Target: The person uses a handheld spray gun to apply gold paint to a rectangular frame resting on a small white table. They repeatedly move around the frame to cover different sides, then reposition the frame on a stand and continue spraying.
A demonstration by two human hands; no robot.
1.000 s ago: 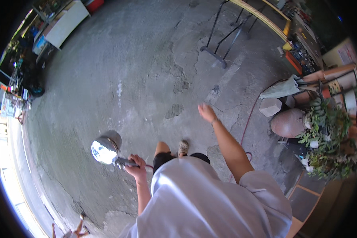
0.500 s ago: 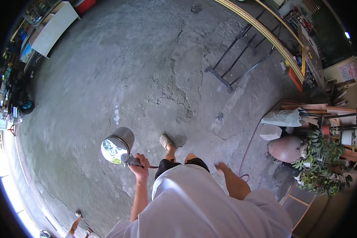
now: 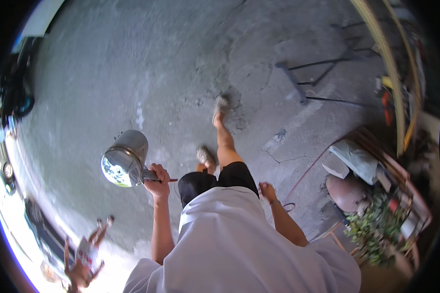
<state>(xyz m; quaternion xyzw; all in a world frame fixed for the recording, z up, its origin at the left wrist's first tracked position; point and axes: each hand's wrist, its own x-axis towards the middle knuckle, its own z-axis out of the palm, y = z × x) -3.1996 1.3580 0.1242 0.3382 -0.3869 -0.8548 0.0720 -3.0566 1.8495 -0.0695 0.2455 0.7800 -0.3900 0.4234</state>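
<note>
My left hand (image 3: 158,180) is closed round the handle of a shiny silver metal canister (image 3: 132,146), out to the left of my body. Its round, mirror-like end (image 3: 116,170) faces up and reflects bright light and greenery. A thin red piece sticks out behind my fist on the handle side. My right hand (image 3: 267,191) hangs by my right hip with its fingers loosely apart, and nothing shows in it. A band circles that wrist. Below me, one shoe (image 3: 221,106) is far forward and the other shoe (image 3: 205,155) is nearer my body.
Cracked concrete floor (image 3: 181,73) spreads ahead. A dark metal stand (image 3: 303,83) and long yellowish strips (image 3: 384,49) are at the far right. A thin red hose (image 3: 308,168), a clay jar (image 3: 346,193) and leafy plants (image 3: 374,229) lie to the right. Another person (image 3: 85,256) is at lower left.
One leg has stepped forward. The canister in my left hand has shifted left and up in view. The stand and plants have shifted, and the other person shows more fully.
</note>
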